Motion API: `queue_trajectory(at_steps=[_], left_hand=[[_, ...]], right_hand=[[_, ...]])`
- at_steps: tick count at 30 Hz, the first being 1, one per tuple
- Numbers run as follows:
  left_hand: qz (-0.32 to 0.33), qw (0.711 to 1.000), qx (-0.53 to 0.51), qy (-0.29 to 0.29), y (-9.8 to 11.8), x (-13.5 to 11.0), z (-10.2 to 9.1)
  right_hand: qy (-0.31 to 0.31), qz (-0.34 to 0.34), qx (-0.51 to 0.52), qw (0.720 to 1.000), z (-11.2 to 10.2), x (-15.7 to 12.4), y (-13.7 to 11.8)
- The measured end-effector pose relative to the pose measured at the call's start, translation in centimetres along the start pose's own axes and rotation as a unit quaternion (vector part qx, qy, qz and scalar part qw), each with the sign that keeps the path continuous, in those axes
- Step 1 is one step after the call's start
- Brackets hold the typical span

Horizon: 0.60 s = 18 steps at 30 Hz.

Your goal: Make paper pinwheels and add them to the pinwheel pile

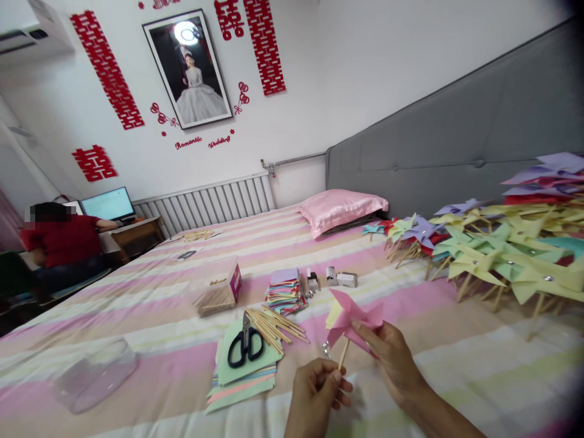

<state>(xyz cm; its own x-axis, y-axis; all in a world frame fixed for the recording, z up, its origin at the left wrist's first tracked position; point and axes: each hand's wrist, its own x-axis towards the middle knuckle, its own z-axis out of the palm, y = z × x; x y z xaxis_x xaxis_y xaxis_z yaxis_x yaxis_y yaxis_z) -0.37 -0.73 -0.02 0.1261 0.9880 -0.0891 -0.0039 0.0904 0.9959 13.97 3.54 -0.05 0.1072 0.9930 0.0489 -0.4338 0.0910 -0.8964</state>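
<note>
My left hand pinches the lower part of a thin wooden stick. At the stick's top is a pink paper pinwheel, with a bit of yellow showing at its left side. My right hand grips the pinwheel's right side, thumb on the paper. Just left of the stick lie small shiny metal pieces. Black-handled scissors rest on a stack of coloured paper sheets, with several loose wooden sticks beside them. Behind stands a pile of small coloured paper squares.
Many finished pinwheels crowd the right side by the grey headboard. A box of sticks, small white boxes, a clear plastic container and a pink pillow lie on the striped bed. A person in red sits at a desk far left.
</note>
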Motion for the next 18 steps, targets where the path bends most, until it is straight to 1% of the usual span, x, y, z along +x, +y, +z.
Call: queue_trajectory(at_steps=[5,7,11,15,18], left_hand=[[0.036,0.995,0.092,0.009,-0.7,0.0,-0.2],[0.038,0.993,0.111,0.005,-1.0,-0.1,-0.2],[0.019,0.993,0.114,-0.005,-1.3,-0.1,0.0],[0.004,0.994,0.113,-0.007,-1.1,-0.1,0.0],[0.006,0.995,0.103,-0.011,-1.1,-0.2,-0.2]], right_hand=[[0.015,-0.004,0.021,1.0,-0.1,0.4,-0.2],[0.023,-0.01,0.017,1.0,0.0,0.4,-0.5],[0.029,-0.01,0.002,1.0,0.4,0.2,-1.0],[0.003,-0.021,-0.004,1.0,0.4,0.0,-1.1],[-0.012,-0.033,0.005,0.999,0.0,0.1,-1.1]])
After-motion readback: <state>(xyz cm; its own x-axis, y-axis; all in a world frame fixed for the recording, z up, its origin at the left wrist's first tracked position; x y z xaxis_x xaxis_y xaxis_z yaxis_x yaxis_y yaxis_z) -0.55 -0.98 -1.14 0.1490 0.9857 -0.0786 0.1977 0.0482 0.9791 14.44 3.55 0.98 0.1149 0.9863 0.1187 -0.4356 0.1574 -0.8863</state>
